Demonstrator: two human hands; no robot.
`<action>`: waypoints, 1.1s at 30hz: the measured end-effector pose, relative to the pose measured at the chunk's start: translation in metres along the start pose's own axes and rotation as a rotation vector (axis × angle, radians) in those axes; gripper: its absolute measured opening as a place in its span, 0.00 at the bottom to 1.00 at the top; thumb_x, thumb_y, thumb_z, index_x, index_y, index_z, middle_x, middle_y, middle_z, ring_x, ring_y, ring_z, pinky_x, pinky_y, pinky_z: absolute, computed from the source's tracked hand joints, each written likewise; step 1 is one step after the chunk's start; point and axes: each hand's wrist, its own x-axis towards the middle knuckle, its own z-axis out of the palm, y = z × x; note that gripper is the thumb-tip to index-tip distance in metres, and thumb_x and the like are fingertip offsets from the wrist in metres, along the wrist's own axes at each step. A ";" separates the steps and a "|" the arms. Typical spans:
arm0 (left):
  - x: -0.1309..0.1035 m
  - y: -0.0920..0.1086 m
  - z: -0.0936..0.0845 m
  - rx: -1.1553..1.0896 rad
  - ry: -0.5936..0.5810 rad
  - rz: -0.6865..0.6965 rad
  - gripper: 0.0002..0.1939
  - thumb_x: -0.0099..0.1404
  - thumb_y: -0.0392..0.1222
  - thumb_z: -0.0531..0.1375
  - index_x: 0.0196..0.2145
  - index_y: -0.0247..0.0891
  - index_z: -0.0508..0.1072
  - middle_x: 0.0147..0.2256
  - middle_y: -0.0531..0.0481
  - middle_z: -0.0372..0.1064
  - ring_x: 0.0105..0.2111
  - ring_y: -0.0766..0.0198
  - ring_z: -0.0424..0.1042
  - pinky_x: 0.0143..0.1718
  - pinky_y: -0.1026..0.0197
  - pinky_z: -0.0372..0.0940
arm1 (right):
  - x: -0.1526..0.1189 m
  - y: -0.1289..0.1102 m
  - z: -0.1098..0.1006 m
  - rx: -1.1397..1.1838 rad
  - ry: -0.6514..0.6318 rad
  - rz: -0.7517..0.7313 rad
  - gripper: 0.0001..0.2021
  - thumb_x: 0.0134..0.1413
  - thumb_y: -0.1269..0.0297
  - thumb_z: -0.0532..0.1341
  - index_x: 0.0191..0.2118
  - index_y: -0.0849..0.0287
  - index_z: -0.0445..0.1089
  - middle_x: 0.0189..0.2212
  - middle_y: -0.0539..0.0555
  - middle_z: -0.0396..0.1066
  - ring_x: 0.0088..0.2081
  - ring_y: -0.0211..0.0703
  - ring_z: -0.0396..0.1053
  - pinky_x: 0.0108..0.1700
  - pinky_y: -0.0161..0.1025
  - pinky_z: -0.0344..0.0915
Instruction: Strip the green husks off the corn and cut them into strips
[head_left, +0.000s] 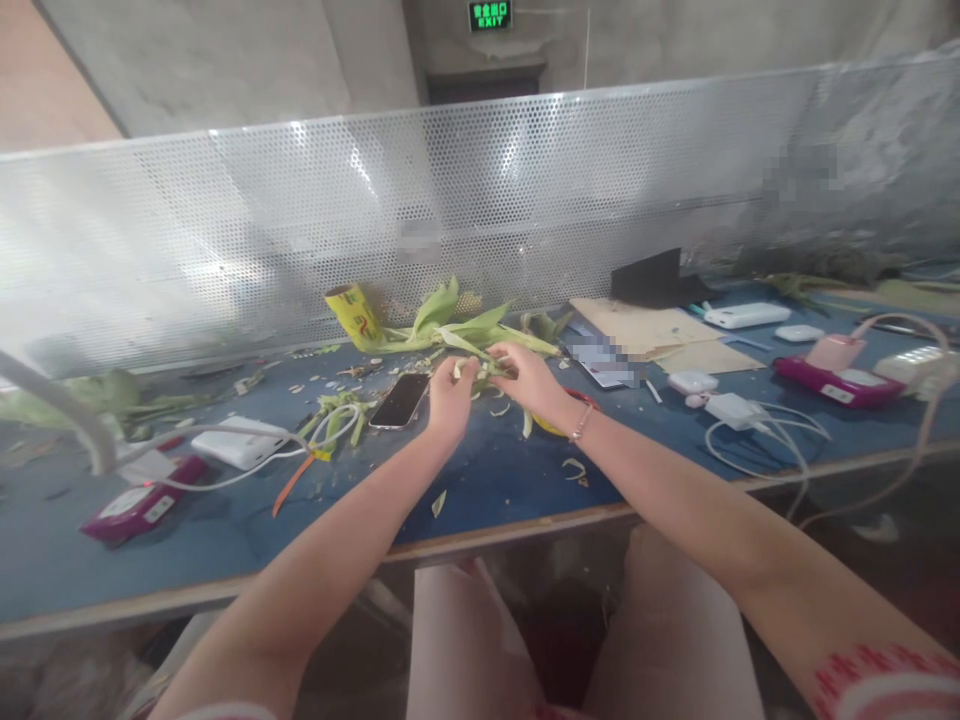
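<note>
My left hand (pixel 451 395) and my right hand (pixel 531 378) meet over the middle of the blue table. Fingers of both hands are closed on a short pale green plant piece (pixel 484 372), partly hidden by them. Just behind lie long green leaves with stalks (pixel 457 325), beside a yellow printed tube (pixel 356 315). A dark-screened phone (pixel 401 401) lies left of my left hand. Further left is a small heap of cut green stems (pixel 341 424). Under my right wrist shows part of a yellow and red curved object (pixel 551 426), its kind unclear.
Plant scraps (pixel 439 503) litter the blue table (pixel 495 490). Left are a purple power strip (pixel 142 500) and a white power bank (pixel 240 441); right, brown paper (pixel 645 325), a white charger with cable (pixel 739 410) and another purple strip (pixel 836 383). A perforated metal screen (pixel 480 200) stands behind.
</note>
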 end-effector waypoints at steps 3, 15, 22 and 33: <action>-0.003 0.006 0.000 0.086 -0.021 0.042 0.11 0.59 0.46 0.58 0.25 0.38 0.68 0.21 0.56 0.60 0.24 0.68 0.58 0.27 0.65 0.54 | 0.001 0.002 0.000 -0.100 0.045 -0.073 0.15 0.43 0.76 0.59 0.41 0.61 0.65 0.40 0.57 0.66 0.42 0.45 0.67 0.44 0.44 0.65; -0.001 0.006 -0.004 0.209 -0.099 0.090 0.11 0.61 0.49 0.56 0.29 0.38 0.66 0.27 0.52 0.68 0.29 0.65 0.66 0.36 0.62 0.60 | 0.001 0.001 -0.005 -0.194 0.100 -0.210 0.10 0.43 0.78 0.57 0.33 0.59 0.65 0.32 0.53 0.64 0.37 0.44 0.65 0.41 0.42 0.64; -0.002 0.006 -0.003 0.245 -0.096 0.104 0.11 0.62 0.47 0.55 0.27 0.38 0.64 0.26 0.52 0.66 0.29 0.64 0.66 0.35 0.61 0.60 | 0.004 0.010 -0.007 -0.175 0.093 -0.135 0.09 0.43 0.75 0.59 0.35 0.60 0.67 0.34 0.55 0.65 0.36 0.44 0.66 0.39 0.42 0.65; -0.004 0.009 -0.002 0.226 -0.093 0.087 0.11 0.61 0.47 0.55 0.26 0.39 0.64 0.26 0.52 0.66 0.29 0.64 0.67 0.35 0.61 0.61 | 0.007 0.014 -0.009 -0.187 0.122 -0.090 0.09 0.42 0.75 0.60 0.33 0.59 0.67 0.33 0.54 0.66 0.34 0.43 0.66 0.38 0.42 0.66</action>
